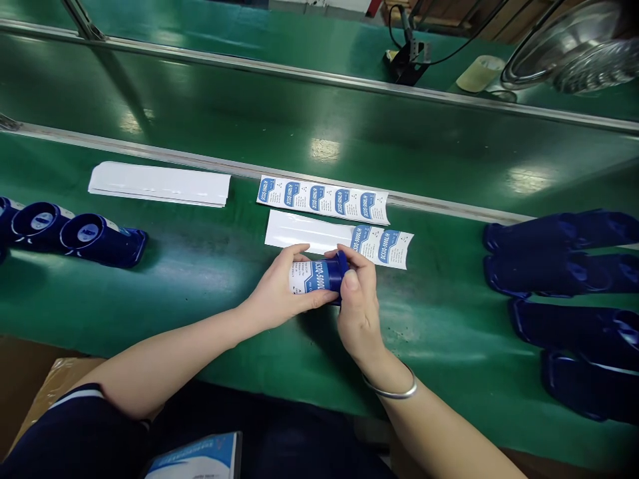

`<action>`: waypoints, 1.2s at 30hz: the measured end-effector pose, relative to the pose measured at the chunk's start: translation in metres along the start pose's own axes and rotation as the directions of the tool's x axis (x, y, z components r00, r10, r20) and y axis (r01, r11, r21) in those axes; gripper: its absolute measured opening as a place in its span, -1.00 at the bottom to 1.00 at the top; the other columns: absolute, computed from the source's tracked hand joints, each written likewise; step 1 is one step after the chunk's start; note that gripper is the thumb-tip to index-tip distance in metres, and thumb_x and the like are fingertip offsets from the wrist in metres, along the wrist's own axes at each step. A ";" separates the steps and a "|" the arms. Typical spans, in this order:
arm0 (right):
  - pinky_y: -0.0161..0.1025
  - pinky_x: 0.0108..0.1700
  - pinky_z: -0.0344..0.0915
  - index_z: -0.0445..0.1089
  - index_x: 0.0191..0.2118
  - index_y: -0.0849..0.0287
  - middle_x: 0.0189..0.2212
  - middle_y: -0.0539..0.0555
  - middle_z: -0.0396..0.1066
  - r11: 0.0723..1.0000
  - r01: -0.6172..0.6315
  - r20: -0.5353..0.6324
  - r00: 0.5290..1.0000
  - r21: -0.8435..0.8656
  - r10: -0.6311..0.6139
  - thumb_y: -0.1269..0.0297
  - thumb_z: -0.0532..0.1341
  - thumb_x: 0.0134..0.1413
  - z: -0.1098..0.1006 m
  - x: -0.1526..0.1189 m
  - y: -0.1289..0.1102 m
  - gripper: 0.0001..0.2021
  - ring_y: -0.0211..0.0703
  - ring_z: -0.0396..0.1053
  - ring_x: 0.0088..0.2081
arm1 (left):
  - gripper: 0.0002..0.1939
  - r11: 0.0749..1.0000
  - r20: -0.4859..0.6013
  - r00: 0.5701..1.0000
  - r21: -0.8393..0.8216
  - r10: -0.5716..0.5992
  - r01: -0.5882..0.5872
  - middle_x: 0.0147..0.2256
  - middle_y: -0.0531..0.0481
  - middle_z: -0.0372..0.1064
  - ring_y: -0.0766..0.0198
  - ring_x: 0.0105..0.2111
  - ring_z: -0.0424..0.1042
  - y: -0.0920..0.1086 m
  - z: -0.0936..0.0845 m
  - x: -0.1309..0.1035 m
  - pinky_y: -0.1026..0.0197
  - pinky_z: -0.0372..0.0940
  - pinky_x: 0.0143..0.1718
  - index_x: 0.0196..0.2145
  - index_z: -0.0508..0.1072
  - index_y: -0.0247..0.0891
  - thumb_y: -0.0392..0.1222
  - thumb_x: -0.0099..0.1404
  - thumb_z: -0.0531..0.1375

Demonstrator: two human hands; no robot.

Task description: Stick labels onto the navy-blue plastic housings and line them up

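Between my two hands lies a dark blue plastic housing (335, 273), on its side, with a blue and white label (308, 276) on its round body. My left hand (279, 286) is wrapped round the labelled end. At the flanged end my right hand (360, 299) grips, its thumb on the flange. Just beyond the hands is a label strip (309, 231), bare white on the left with two labels at its right end. Behind that lies a full label strip (323, 198) with several labels.
White backing strips (160, 183) lie stacked at the left. Several blue housings (94, 236) stand in a row at far left, and more blue housings (534, 266) are at the right. A metal rail (200, 163) runs behind the green bench (210, 279). A tape roll (480, 73) sits beyond.
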State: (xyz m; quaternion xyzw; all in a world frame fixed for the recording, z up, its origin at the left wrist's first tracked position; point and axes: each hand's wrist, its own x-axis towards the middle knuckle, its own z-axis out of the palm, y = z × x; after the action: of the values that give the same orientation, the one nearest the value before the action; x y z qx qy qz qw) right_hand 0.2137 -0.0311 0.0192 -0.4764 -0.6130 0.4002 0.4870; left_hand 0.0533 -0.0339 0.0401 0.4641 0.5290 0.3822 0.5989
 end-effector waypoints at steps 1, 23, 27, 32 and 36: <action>0.11 0.12 0.34 0.27 0.20 0.02 0.06 0.16 0.37 1.000 0.010 0.002 1.000 -0.009 -0.010 -0.02 0.05 0.42 0.000 0.000 -0.001 -0.61 0.05 0.36 0.11 | -0.09 0.999 0.013 0.999 -0.027 -0.035 0.035 0.10 -0.21 0.27 0.04 -0.11 0.46 0.000 0.000 0.000 0.00 0.47 -0.21 0.24 0.19 -0.15 0.05 0.05 0.49; 0.09 0.15 0.34 0.26 0.21 -0.02 0.07 0.14 0.40 0.995 -0.082 0.039 0.996 0.061 0.080 -0.05 0.03 0.42 -0.007 0.008 0.009 -0.61 0.03 0.36 0.11 | -0.12 0.999 -0.013 1.000 -0.033 -0.015 0.015 0.13 -0.25 0.30 -0.07 0.02 0.44 -0.003 -0.002 0.003 -0.13 0.44 0.00 0.21 0.26 -0.23 -0.03 0.01 0.51; 0.10 0.16 0.33 0.32 0.18 -0.04 0.05 0.11 0.41 0.982 -0.116 0.008 0.993 0.151 0.116 -0.08 0.05 0.40 -0.015 0.016 0.013 -0.61 0.04 0.37 0.09 | -0.15 0.987 0.119 0.991 -0.154 0.055 -0.036 0.25 -0.24 0.23 -0.09 0.17 0.37 -0.002 -0.009 0.007 -0.11 0.43 0.06 0.26 0.25 -0.14 -0.14 0.07 0.48; 0.09 0.16 0.33 0.37 0.13 -0.04 0.01 0.09 0.44 0.960 -0.145 -0.036 0.987 0.238 0.158 -0.11 0.04 0.39 -0.019 0.022 0.012 -0.59 0.03 0.39 0.07 | -0.04 0.977 0.281 0.954 -0.210 0.106 -0.046 0.40 -0.21 -0.01 -0.12 0.34 0.17 0.001 -0.014 0.010 -0.10 0.45 0.07 0.37 0.15 0.00 -0.26 0.10 0.45; 0.07 0.14 0.35 0.38 0.12 -0.04 0.01 0.08 0.45 0.961 -0.176 -0.036 0.982 0.213 0.187 -0.12 0.04 0.38 -0.019 0.020 0.013 -0.59 0.01 0.40 0.06 | 0.03 0.974 0.312 0.947 -0.227 0.071 0.002 0.39 -0.26 0.03 -0.15 0.33 0.18 0.002 -0.014 0.010 -0.15 0.44 0.09 0.40 0.10 -0.03 -0.21 0.08 0.48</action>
State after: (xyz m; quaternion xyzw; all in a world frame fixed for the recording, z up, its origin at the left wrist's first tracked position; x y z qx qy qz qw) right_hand 0.2333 -0.0079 0.0151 -0.4878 -0.5073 0.4918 0.5127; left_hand 0.0410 -0.0221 0.0389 0.4583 0.3705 0.3703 0.7180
